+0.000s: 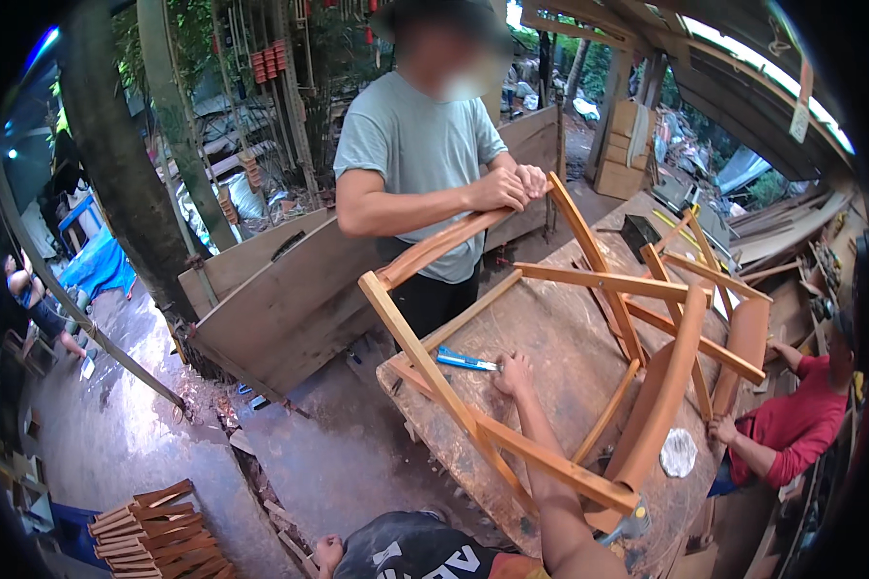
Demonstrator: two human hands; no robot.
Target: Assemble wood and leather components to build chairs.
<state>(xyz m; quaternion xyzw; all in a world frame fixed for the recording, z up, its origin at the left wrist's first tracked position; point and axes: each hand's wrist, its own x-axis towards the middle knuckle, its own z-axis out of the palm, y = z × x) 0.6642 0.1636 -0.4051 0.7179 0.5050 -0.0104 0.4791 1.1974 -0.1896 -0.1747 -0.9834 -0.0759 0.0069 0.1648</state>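
The left hand was low; its grip one could not tell. The wooden frame, orange-brown, with straight bars and curved rails, was on the stained table. There lay also a blue cutter, blade towards the right hand, whose grip was likewise not clear.

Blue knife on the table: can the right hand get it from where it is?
Probably yes: the right hand is on the table, at or very near the tip of the blue knife, and nothing seems to stand between them.
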